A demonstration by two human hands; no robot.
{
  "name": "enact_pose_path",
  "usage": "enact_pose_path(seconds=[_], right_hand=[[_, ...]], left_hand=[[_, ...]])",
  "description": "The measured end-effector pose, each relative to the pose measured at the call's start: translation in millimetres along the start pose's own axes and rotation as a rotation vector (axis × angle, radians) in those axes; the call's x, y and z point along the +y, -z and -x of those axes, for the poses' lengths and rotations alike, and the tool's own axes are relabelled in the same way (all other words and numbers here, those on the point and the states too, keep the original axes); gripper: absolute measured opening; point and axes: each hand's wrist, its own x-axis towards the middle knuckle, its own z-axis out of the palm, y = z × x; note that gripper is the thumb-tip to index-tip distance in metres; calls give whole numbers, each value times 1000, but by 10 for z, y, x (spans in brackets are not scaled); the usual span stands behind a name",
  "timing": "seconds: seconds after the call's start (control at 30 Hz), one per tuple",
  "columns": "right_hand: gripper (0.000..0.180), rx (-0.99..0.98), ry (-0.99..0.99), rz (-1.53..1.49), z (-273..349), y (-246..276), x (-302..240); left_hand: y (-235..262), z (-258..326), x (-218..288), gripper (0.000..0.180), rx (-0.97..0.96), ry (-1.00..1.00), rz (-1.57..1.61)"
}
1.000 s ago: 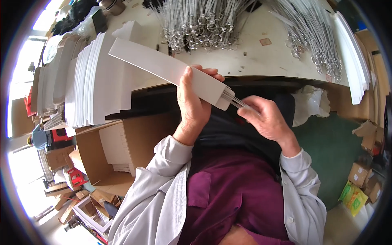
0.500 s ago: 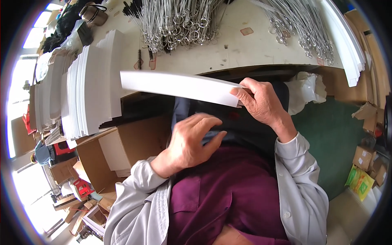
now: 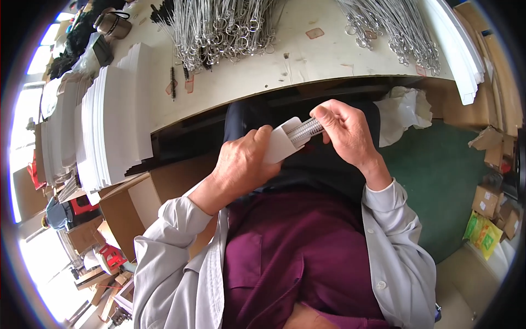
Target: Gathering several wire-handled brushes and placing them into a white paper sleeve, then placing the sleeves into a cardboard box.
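A narrow white paper box (image 3: 280,147) is held in front of my lap, tilted up to the right, with its end flap standing out. My left hand (image 3: 241,164) is closed round its lower part. Out of the box's open right end stick ridged grey-white wire brushes (image 3: 305,131), side by side. The thumb and fingers of my right hand (image 3: 346,134) pinch their outer ends. How far the brushes reach inside the box is hidden.
On the table (image 3: 230,82) lie a big heap of ring-ended wire brushes (image 3: 219,33) and a smaller heap (image 3: 392,33). White flat boxes (image 3: 104,120) stand stacked at left, more (image 3: 463,71) at far right. An open carton (image 3: 123,214) sits below the left stack.
The long white box has swung from lying across to pointing toward me, and my left hand has closed on it. My right hand now grips brushes at its open end.
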Motion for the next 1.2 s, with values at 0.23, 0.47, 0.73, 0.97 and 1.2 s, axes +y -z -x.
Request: enact_pose_path(seconds=[0.23,0.47,0.73,0.97,1.2], right_hand=[[27,141,-116,-176,164,-101,98],[22,210,64,-39,188,-415,199],[16,123,-236,-328,192,-400,145],[13,167,-117,-228,162,-354,106],[7,117,-374,-461,76,-217,75]], left_hand=[[-197,63,-15,46,11,39,36],[-305,71,8,47,70,50,58],[-366,144,-22,51,138,8,55],[-418,143,-19,51,119,27,65],[-427,144,-27,50,123,7,80]])
